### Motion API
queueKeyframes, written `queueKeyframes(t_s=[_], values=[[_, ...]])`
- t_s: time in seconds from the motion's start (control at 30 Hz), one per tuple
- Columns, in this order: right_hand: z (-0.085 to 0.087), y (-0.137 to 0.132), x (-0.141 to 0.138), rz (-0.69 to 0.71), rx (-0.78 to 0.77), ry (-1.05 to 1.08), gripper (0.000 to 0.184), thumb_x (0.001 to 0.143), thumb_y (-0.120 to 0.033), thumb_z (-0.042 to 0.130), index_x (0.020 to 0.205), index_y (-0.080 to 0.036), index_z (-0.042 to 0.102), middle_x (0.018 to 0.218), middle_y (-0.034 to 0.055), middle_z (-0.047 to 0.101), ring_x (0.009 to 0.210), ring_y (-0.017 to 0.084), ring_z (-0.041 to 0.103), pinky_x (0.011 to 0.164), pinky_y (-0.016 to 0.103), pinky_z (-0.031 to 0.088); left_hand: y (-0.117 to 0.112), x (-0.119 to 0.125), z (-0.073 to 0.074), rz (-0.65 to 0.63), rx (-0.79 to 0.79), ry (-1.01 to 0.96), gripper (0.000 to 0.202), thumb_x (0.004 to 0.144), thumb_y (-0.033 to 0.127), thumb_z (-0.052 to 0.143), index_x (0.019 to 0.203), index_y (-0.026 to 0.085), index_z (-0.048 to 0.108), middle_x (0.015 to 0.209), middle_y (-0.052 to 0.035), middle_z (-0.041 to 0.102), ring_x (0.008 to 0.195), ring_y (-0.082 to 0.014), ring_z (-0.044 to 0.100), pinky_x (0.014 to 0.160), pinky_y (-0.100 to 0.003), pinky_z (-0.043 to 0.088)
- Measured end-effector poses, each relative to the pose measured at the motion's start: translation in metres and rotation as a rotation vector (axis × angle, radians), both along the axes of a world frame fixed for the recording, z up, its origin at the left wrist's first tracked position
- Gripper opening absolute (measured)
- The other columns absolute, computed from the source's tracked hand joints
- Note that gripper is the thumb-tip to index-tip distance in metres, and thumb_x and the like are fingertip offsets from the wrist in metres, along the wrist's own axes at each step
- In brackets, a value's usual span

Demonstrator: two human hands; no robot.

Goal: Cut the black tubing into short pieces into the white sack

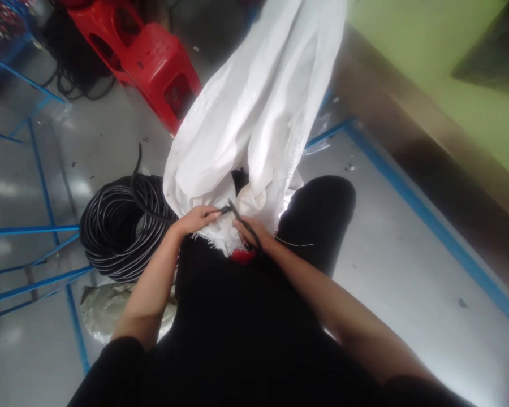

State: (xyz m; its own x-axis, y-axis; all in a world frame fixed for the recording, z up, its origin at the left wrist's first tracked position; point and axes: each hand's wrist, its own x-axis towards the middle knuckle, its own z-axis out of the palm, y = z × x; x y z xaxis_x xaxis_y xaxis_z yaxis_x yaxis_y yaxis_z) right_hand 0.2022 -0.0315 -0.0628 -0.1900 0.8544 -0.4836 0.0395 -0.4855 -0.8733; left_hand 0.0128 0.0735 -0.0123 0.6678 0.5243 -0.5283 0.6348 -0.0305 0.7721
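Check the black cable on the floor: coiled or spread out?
Coiled: the black cable lies in loops beside the white sack, one end sticking up.

Off to the side: red plastic stool tipped over on the floor, black cable coil beside the blue tube frame, and a crumpled grey bag below the coil. Blue floor line runs along the green wall.

A glossy grey floor reflects pale light, and a blue stripe runs along the green wall. A red plastic stool lies tipped near blue metal frames.
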Motion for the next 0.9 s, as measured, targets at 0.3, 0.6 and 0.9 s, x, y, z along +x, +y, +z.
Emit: queueKeyframes(t_s=[0.3,0.6,0.9], values=[[0.0,0.004,0.006,-0.079,0.052,0.032,0.045,0.08,-0.063,0.051,0.067,-0.02,0.049,0.048,-0.0017,0.051,0.041,0.012,0.051,0.041,0.025,0.044,-0.029,0.013,-0.008,-0.113,-0.03,-0.017,0.039,0.088,0.047,0.046,0.098,0.014,0.064,0.076,-0.0003,0.059,0.068,-0.0133,0.049,0.066,-0.023,0.04],[-0.005,0.001,0.001,-0.048,0.036,0.137,0.043,0.083,-0.061,0.048,0.083,-0.019,0.051,0.056,-0.0021,0.054,0.045,0.012,0.05,0.044,0.023,0.043,-0.015,-0.005,-0.003,0.137,0.273,0.113,0.04,0.09,0.046,0.041,0.09,0.013,0.064,0.073,-0.0017,0.06,0.07,-0.0151,0.053,0.067,-0.025,0.042],[-0.01,-0.005,0.001,0.144,0.141,-0.077,0.034,0.087,-0.052,0.045,0.089,-0.019,0.055,0.063,-0.0022,0.056,0.055,0.012,0.053,0.055,0.023,0.042,-0.015,0.006,-0.005,0.076,0.29,0.137,0.037,0.091,0.044,0.039,0.081,0.015,0.061,0.07,-0.0014,0.058,0.067,-0.0154,0.053,0.065,-0.025,0.041]])
